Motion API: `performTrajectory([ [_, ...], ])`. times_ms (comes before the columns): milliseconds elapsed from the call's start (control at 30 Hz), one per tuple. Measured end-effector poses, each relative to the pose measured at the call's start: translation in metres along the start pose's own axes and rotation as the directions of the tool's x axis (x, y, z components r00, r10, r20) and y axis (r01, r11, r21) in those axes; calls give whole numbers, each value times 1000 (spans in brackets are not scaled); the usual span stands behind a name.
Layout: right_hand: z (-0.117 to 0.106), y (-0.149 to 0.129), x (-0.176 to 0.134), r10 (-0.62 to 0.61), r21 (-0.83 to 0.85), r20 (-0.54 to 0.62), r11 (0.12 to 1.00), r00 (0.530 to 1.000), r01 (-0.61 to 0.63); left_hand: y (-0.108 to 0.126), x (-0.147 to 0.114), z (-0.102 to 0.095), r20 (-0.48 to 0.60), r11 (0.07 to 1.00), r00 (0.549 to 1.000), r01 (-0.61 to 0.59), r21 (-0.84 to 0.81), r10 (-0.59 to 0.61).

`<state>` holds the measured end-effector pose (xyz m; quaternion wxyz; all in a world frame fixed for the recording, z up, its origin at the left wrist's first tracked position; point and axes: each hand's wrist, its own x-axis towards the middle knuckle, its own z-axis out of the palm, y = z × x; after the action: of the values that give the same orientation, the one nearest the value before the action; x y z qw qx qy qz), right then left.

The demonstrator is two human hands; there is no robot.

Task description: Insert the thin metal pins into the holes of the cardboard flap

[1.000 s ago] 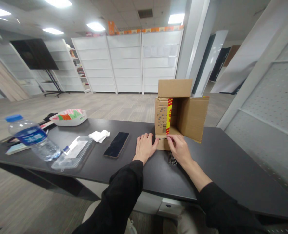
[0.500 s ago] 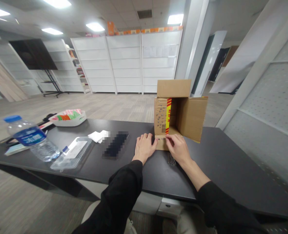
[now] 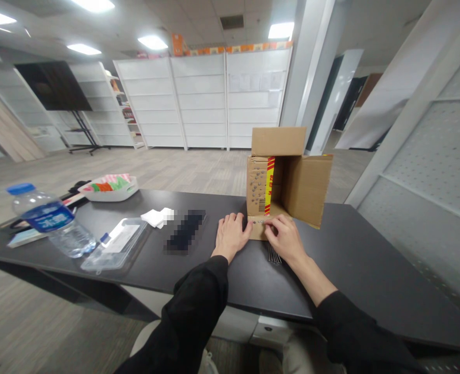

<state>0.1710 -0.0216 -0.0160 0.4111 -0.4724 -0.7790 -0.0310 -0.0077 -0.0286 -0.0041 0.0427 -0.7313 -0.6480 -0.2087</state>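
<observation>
At twelve o'clock from the right hand (image 3: 286,236), on the dark grey desk (image 3: 362,265), stands an open brown cardboard box (image 3: 279,184), its mouth facing the person. Small round grey studs (image 3: 257,187) dot its left flap, beside a yellow-and-red strip of tape (image 3: 269,187), and a few more sit on the near flap at the bottom. The right hand's thumb and forefinger come nearly together at that near flap; whether anything is pinched between them cannot be told. Just beside it, at seven o'clock, lies a cluster of thin metal nails (image 3: 273,255).

At nine o'clock from the right hand, the left hand (image 3: 230,236) rests palm down with nothing visibly gripped, its thumb at the near flap's left edge. Farther toward nine o'clock lie a dark rectangular phone (image 3: 185,232), blurred into blocks, then a flat clear plastic case (image 3: 121,241), with folded white tissue (image 3: 157,217) between them.
</observation>
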Motion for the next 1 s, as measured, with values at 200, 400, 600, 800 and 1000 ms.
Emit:
performTrajectory([
  [200,-8,4,-1,52,61,6,997,999,-52,1,0,-1,8,1000,1000,9,0,-9],
  [400,-26,0,-9,39,48,183,998,982,-49,1,0,-3,24,1000,1000,7,-12,-7],
  [600,-33,-8,-18,15,16,344,1000,939,-22,0,0,0,5,1000,1000,-1,-11,1],
  [800,-30,-12,-20,-13,16,371,1000,929,8,-1,0,0,1,1000,1000,-10,-6,10],
  [1000,-30,-13,-19,-19,20,363,1000,932,12,1,0,-2,29,1000,1000,10,-26,-9],
])
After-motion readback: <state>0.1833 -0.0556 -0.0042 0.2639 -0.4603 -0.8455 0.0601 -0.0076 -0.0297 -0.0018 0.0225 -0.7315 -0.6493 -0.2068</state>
